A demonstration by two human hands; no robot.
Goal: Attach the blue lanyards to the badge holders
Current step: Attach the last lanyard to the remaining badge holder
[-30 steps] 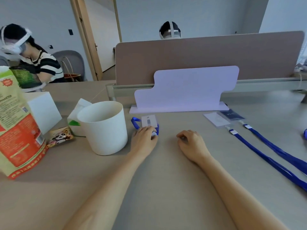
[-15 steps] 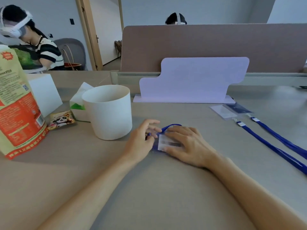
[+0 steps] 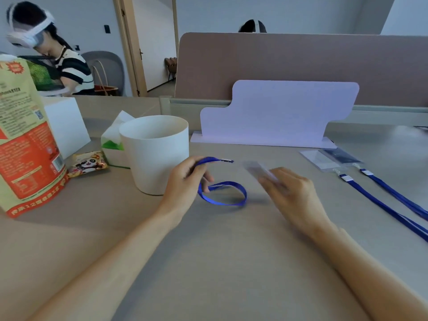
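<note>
left hand (image 3: 185, 181) grips a glossy blue lanyard (image 3: 222, 202), its loop resting on the beige counter (image 3: 220, 262), clip end raised. right hand (image 3: 294, 195) holds a clear, blurred badge holder (image 3: 257, 167) just beside. a pink partition (image 3: 301, 56) stands behind.

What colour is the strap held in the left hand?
The lanyard is blue, seen in the head view.

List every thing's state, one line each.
Lanyard: looped, clip end raised, unattached.
Holder: lifted, blurred, apart from the clip.
Left hand: grips Lanyard.
Right hand: holds Holder.
Cup: upright.
Bag: upright.
Tissue box: tissue sticking out.
Side holders: flat, side lanyards seemingly clipped on.
</note>
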